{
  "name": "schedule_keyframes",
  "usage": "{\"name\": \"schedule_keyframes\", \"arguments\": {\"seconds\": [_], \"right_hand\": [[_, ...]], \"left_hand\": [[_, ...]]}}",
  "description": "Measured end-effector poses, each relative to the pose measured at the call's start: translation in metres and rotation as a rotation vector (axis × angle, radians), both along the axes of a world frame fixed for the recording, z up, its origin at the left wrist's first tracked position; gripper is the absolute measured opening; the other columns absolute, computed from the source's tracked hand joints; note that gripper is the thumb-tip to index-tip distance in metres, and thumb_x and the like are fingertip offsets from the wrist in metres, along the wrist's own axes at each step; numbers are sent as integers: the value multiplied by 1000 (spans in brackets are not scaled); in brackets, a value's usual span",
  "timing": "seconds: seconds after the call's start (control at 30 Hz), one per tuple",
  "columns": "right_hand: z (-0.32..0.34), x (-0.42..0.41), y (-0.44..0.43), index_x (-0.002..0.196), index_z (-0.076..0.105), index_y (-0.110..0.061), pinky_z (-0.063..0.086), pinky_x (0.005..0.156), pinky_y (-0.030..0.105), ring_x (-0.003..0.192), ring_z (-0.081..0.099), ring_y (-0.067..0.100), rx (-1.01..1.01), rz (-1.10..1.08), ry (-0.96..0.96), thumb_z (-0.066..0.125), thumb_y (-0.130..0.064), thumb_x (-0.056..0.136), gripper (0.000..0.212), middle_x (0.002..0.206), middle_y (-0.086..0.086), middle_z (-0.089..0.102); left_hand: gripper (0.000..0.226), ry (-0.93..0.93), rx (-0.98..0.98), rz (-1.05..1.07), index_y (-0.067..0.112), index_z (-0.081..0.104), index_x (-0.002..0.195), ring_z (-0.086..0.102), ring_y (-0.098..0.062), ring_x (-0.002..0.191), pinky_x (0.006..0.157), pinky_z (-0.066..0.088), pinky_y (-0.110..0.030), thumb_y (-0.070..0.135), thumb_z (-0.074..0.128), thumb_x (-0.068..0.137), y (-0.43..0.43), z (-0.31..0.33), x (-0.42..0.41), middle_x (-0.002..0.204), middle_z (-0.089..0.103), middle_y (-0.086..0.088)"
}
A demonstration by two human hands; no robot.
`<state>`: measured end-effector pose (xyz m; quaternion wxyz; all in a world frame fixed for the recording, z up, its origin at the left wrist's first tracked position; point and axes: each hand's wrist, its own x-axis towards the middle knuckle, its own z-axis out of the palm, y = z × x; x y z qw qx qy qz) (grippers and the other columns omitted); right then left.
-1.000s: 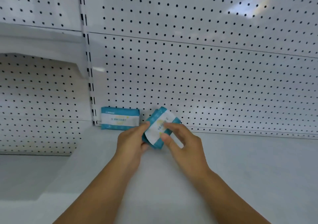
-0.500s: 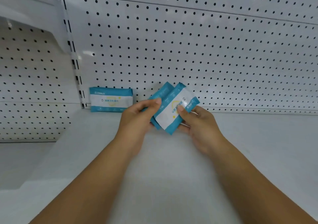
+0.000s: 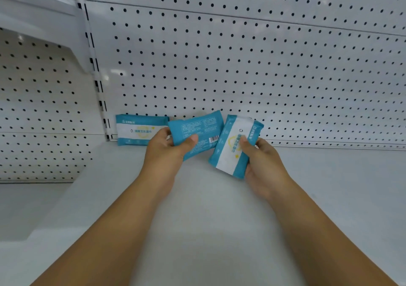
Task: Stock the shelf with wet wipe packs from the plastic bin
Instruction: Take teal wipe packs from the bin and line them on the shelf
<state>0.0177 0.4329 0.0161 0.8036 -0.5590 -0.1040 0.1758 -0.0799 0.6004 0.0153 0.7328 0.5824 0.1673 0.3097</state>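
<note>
My left hand (image 3: 167, 151) grips a teal wet wipe pack (image 3: 198, 129) with its printed back and barcode facing me. A second teal and white pack (image 3: 230, 149), front side showing, is held tilted in my right hand (image 3: 261, 164). Both packs hover just above the white shelf (image 3: 208, 208), close to the pegboard back wall. A third pack (image 3: 138, 129) stands upright on the shelf against the back wall, at the left end, just behind and left of my left hand. The plastic bin is out of view.
A white pegboard back panel (image 3: 241, 66) rises behind the shelf. A slotted upright post (image 3: 96, 77) marks the shelf's left end. Beyond it lies a neighbouring bay with a lower shelf (image 3: 26, 208) and a higher shelf (image 3: 33, 17). Bare shelf stretches to the right.
The two packs, held stacked together between both hands, have been pulled apart. My left hand now has one, back side up, and my right hand has the other.
</note>
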Motion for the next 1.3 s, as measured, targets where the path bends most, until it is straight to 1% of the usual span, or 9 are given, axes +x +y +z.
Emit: {"name": "schedule_keyframes", "arguments": {"seconds": [0.33, 0.5, 0.57, 0.7, 0.77, 0.83, 0.93, 1.13, 1.3], "right_hand": [[1, 0, 1, 116, 61, -10, 62, 79, 40, 92, 76, 18, 6, 12, -11, 62, -20, 100, 19, 106, 5, 78], [0, 3, 0, 128, 59, -9, 60, 86, 43, 108, 72, 24, -8, 41, 70, 56, -20, 104, 27, 118, 7, 74], [0, 4, -2, 129, 60, -10, 60, 85, 44, 109, 72, 25, -5, 66, 92, 53, -19, 105, 27, 119, 7, 74], [0, 7, -4, 131, 60, -9, 60, 85, 45, 110, 71, 26, 3, 78, 117, 50, -19, 106, 28, 120, 8, 74], [1, 8, -5, 131, 60, -10, 60, 82, 43, 108, 72, 25, 11, 80, 115, 50, -19, 106, 28, 119, 7, 74], [2, 8, -7, 128, 62, -11, 62, 77, 40, 103, 74, 22, 27, 81, 121, 50, -19, 106, 26, 116, 6, 76], [4, 7, -6, 126, 63, -10, 62, 74, 39, 100, 75, 20, 26, 94, 120, 49, -19, 107, 26, 114, 6, 76], [3, 5, -5, 124, 63, -10, 62, 78, 42, 103, 74, 23, -10, 106, 101, 49, -18, 106, 24, 115, 7, 76], [3, 7, -5, 123, 62, -9, 60, 81, 44, 105, 73, 24, -22, 72, 94, 51, -18, 106, 23, 115, 7, 76]], "left_hand": [[21, -71, -212, -119, 15, 69, 118, 73, -21, 109, 81, 63, -43, 10, 64, 99, 3, 2, -3, 120, 74, -3], [24, -31, -284, -260, 9, 69, 121, 70, -23, 116, 93, 60, -38, 8, 64, 97, -1, 8, -5, 123, 74, -7], [22, -31, -361, -280, 12, 70, 115, 71, -21, 115, 100, 57, -38, 18, 68, 95, -1, 13, -7, 122, 74, -7], [59, -37, -422, -309, 11, 66, 128, 72, -23, 113, 99, 58, -39, 55, 66, 89, 3, 17, -7, 124, 74, -8], [63, -25, -429, -303, 6, 68, 124, 72, -22, 113, 100, 57, -37, 60, 60, 92, 5, 16, -7, 119, 75, -10], [46, -21, -394, -242, 6, 70, 115, 72, -22, 112, 100, 56, -36, 47, 65, 95, 5, 13, -5, 111, 77, -10], [5, 42, -224, -106, 3, 74, 92, 72, -22, 104, 95, 58, -31, 2, 75, 88, 4, 6, -2, 102, 77, -11], [52, 64, -136, -75, 19, 67, 113, 75, -26, 100, 87, 61, -36, -17, 77, 76, 6, 2, -4, 117, 71, -11], [25, 56, -125, -170, 6, 71, 106, 76, -18, 93, 84, 61, -30, -8, 71, 86, 5, 5, -5, 108, 78, -9]]}}
